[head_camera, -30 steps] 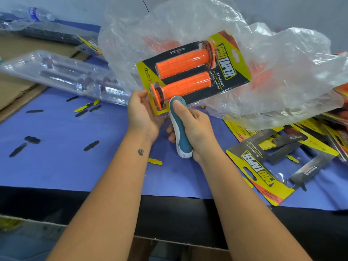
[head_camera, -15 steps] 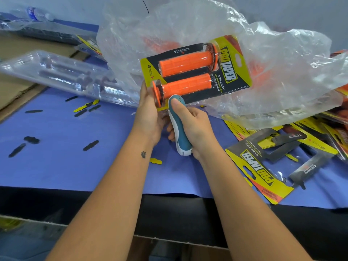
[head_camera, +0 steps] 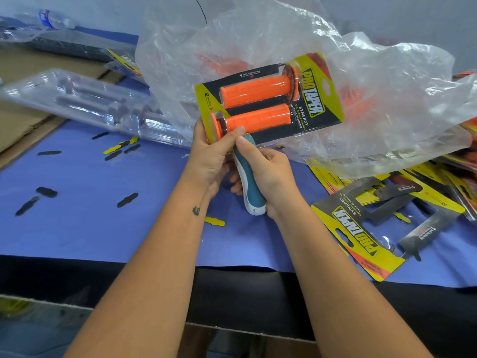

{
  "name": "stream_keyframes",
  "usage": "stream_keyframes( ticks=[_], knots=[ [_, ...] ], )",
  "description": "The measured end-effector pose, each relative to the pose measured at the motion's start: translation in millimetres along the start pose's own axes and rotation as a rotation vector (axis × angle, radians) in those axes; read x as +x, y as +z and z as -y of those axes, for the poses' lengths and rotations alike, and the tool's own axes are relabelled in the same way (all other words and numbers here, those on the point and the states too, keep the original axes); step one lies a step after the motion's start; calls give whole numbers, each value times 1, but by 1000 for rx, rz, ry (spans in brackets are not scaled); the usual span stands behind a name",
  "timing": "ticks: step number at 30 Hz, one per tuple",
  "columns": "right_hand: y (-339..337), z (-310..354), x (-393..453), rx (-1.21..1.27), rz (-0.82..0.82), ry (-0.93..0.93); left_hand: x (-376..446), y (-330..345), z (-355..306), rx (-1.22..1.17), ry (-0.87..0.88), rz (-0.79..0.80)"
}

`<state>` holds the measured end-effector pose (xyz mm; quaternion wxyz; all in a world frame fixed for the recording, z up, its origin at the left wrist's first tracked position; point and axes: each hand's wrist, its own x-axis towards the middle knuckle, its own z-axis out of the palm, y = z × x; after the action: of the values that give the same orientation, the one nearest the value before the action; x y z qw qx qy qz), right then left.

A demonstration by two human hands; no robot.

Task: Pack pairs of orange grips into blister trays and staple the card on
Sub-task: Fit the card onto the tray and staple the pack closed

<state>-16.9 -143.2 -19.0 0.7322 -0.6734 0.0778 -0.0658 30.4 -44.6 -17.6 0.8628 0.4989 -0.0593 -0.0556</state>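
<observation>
Lower right of frame: loose yellow-and-black cards [head_camera: 357, 237] lie fanned on the blue table cover [head_camera: 77, 202], printed side up, their window cut-outs showing the cover beneath. Small black and yellow punch-outs [head_camera: 127, 199] scattered across the left half.

Centre: right hand [head_camera: 268, 174] wraps a teal-and-white stapler [head_camera: 249, 184], fingers curled round its body, thumb along the top; its nose meets the lower edge of the blister pack [head_camera: 268, 99]. Left hand [head_camera: 214, 156] pinches the pack's lower left corner, thumb on the front. The pack is held up, tilted, above the table; two orange grips [head_camera: 255, 91] lie side by side inside it, flanges at opposite ends.

Behind: a crumpled clear plastic bag [head_camera: 387, 99], orange shapes blurred inside. Upper left: clear empty blister trays [head_camera: 85, 99] stacked on brown cardboard [head_camera: 25, 122]
</observation>
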Motion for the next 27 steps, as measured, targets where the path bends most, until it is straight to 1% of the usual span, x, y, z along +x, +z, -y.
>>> stream_keyframes(
  ticks=[5,8,10,12,13,15,18,21,23,26,27],
  knots=[
    [-1,-2,0,29,-15,13,0,1,3,-8,27,7],
    [-3,-4,0,38,-4,-3,-3,2,6,34,18,15],
    [-5,-4,1,44,18,-8,-4,1,6,34,-20,56],
    [-6,-3,1,39,40,9,-6,-1,4,-31,-97,148],
    [-7,-3,1,47,49,20,-7,-2,2,-75,-134,162],
    [-10,-2,1,102,43,24,-4,-5,-1,-138,-166,105],
    [-15,-3,2,196,4,1,2,-10,-3,-196,-157,-20],
    [-18,-4,3,213,-6,-6,3,-9,-3,-255,-159,-73],
    [-18,-4,3,214,-10,-8,3,-8,-2,-356,-141,-116],
    [-18,-4,4,227,-3,6,6,-10,1,-572,-97,-220],
    [-19,-4,4,220,-1,13,6,-10,2,-587,-83,-245]
  ],
)
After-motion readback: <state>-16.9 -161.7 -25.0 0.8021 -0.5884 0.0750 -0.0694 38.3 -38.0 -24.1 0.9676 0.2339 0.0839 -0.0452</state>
